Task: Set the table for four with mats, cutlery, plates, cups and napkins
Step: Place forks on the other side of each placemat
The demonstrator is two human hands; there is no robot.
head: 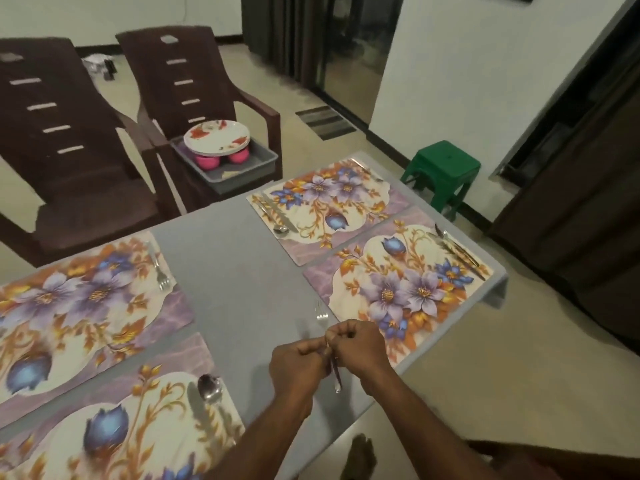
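Two hands meet over the grey table's [242, 258] near edge: the left hand [299, 363] and right hand [356, 344] both pinch a fork [323, 327], tines pointing away, beside the near right mat [398, 289]. Four floral mats are down, each with some cutlery, so cutlery looks nearly finished. Farther off, stacked plates [217, 136] on pink cups [221, 159] wait in a grey tray [242, 168] on a chair [194, 84]; no napkins are visible.

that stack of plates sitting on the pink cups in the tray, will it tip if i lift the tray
Probably wobbly: the plates rest only on rounded pink cups, wider than their support. They look glossy, so they may slide. The grey tray itself sits on a chair seat, so lift it level.
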